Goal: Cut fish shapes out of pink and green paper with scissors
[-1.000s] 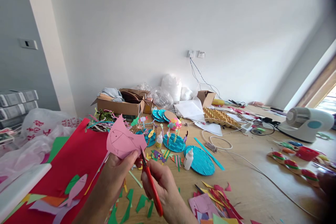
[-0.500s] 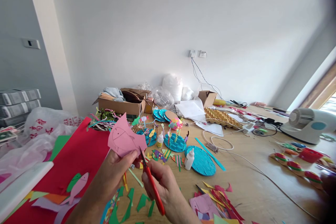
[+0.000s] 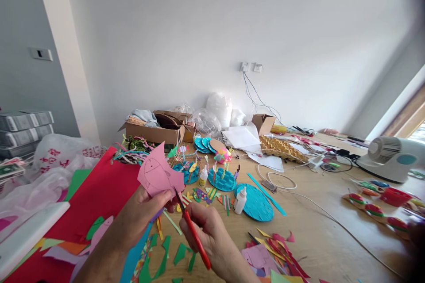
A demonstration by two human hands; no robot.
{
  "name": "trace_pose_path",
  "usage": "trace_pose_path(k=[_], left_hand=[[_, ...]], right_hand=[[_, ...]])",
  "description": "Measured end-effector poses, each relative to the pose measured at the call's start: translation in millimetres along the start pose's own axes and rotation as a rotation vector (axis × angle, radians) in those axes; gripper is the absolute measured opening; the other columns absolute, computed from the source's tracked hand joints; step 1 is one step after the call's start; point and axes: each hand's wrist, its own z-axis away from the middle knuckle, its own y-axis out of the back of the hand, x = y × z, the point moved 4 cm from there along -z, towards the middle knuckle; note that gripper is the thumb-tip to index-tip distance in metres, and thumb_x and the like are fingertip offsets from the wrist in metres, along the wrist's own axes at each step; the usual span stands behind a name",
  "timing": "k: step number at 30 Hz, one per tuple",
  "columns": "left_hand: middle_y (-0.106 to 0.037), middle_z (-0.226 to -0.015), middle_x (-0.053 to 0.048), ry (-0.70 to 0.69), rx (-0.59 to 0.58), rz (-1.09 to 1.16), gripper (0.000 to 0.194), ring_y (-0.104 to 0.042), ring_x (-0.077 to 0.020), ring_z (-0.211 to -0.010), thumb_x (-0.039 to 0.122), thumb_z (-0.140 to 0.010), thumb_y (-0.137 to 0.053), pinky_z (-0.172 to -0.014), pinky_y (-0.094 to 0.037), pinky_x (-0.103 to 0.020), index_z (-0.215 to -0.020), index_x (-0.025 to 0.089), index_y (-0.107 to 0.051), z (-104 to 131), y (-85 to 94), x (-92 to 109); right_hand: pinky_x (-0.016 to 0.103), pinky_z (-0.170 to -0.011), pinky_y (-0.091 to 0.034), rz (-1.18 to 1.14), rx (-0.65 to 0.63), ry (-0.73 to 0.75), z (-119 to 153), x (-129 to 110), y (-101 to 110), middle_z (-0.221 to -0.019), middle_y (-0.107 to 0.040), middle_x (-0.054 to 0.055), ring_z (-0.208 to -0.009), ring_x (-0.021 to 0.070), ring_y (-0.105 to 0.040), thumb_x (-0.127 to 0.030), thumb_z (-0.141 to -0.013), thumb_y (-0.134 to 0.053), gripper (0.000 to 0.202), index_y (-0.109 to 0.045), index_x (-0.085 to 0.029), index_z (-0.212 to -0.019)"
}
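My left hand (image 3: 151, 207) pinches the lower edge of a pink sheet of paper (image 3: 156, 172) with a fish outline drawn on it. Red-handled scissors (image 3: 195, 236) are gripped in my right hand (image 3: 207, 232), their blades at the lower right edge of the pink paper. Beneath my hands lie green paper scraps (image 3: 162, 258) and small striped and spotted paper fish (image 3: 201, 195). Right of the scissors stands a white glue bottle (image 3: 240, 201) beside a blue woven disc (image 3: 257, 202). My left forearm partly covers a cut pink fish (image 3: 101, 232) on red paper.
Red paper sheets (image 3: 99, 185) and a white board (image 3: 36, 234) lie at left. Colored offcuts (image 3: 282, 252) are heaped at front right. Behind are a cardboard box (image 3: 152, 134), blue discs with upright decorations (image 3: 222, 180) and an egg tray (image 3: 282, 148). A white fan (image 3: 388, 159) stands right.
The scissor blades have shifted slightly left along the pink paper's lower edge. My left forearm now covers more of the cut fish, and a blue strip shows beside it.
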Motion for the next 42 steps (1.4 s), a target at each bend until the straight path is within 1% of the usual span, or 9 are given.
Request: trace_pose_path(k=[6, 10, 14, 20, 26, 34, 38, 42], left_hand=[[-0.071, -0.064, -0.003, 0.025, -0.04, 0.003, 0.014, -0.062, -0.0199, -0.061, 0.028, -0.069, -0.068, -0.059, -0.052, -0.029, -0.073, 0.017, -0.076, -3, 5.5, -6], [-0.074, -0.066, -0.004, 0.029, -0.076, 0.004, 0.012, -0.063, -0.0199, -0.061, 0.027, -0.069, -0.069, -0.059, -0.053, -0.028, -0.072, 0.018, -0.077, -4, 6.5, -7], [-0.074, -0.065, -0.004, 0.03, -0.062, 0.016, 0.01, -0.064, -0.0197, -0.06, 0.025, -0.068, -0.07, -0.058, -0.052, -0.028, -0.07, 0.018, -0.077, -4, 8.0, -7], [-0.075, -0.068, -0.004, 0.03, -0.082, 0.012, 0.011, -0.064, -0.0188, -0.062, 0.025, -0.07, -0.07, -0.057, -0.051, -0.027, -0.072, 0.017, -0.077, -4, 9.1, -8], [-0.07, -0.057, -0.002, 0.038, -0.08, 0.002, 0.011, -0.06, -0.0178, -0.056, 0.026, -0.069, -0.069, -0.053, -0.047, -0.026, -0.071, 0.017, -0.076, -4, 9.5, -6], [-0.07, -0.06, -0.001, 0.017, -0.086, -0.019, 0.013, -0.061, -0.0182, -0.059, 0.026, -0.07, -0.066, -0.059, -0.049, -0.026, -0.065, 0.019, -0.075, -5, 11.3, -7], [-0.069, -0.058, -0.001, 0.027, -0.082, -0.039, 0.013, -0.061, -0.0182, -0.059, 0.026, -0.07, -0.066, -0.058, -0.048, -0.025, -0.063, 0.019, -0.074, -4, 13.1, -7], [-0.069, -0.058, -0.001, 0.022, -0.067, -0.034, 0.013, -0.061, -0.0181, -0.059, 0.026, -0.071, -0.065, -0.059, -0.048, -0.026, -0.063, 0.019, -0.073, -3, 13.2, -6]], right_hand=[[0.023, -0.047, -0.02, 0.084, -0.001, -0.01, -1, 3, 2, -0.059, -0.032, -0.006, -0.055, 0.0089, -0.026, -0.034, -0.091, -0.052, 0.032, -0.039, -0.02, -0.064], [0.022, -0.047, -0.02, 0.108, -0.01, -0.011, -1, 3, 2, -0.059, -0.032, -0.006, -0.055, 0.0086, -0.026, -0.035, -0.091, -0.053, 0.034, -0.039, -0.02, -0.065], [0.023, -0.047, -0.02, 0.112, -0.012, -0.011, 0, 6, 3, -0.059, -0.031, -0.006, -0.055, 0.0088, -0.026, -0.035, -0.091, -0.053, 0.034, -0.039, -0.02, -0.065], [0.023, -0.047, -0.02, 0.119, -0.024, -0.014, 1, 9, 4, -0.06, -0.032, -0.006, -0.056, 0.0089, -0.027, -0.036, -0.092, -0.053, 0.033, -0.04, -0.02, -0.066], [0.023, -0.048, -0.02, 0.148, -0.029, -0.02, 1, 5, 6, -0.06, -0.032, -0.007, -0.056, 0.0087, -0.027, -0.038, -0.092, -0.055, 0.035, -0.039, -0.02, -0.066], [0.023, -0.048, -0.021, 0.193, -0.035, 0.001, 1, 3, 7, -0.06, -0.033, -0.007, -0.056, 0.0088, -0.027, -0.036, -0.091, -0.055, 0.035, -0.038, -0.02, -0.065], [0.023, -0.048, -0.021, 0.235, -0.026, 0.007, 1, 1, 7, -0.059, -0.034, -0.007, -0.056, 0.0089, -0.027, -0.032, -0.091, -0.055, 0.033, -0.039, -0.02, -0.065], [0.023, -0.048, -0.021, 0.242, -0.031, 0.003, 1, 1, 6, -0.06, -0.034, -0.007, -0.056, 0.0091, -0.027, -0.033, -0.091, -0.054, 0.033, -0.038, -0.02, -0.065]])
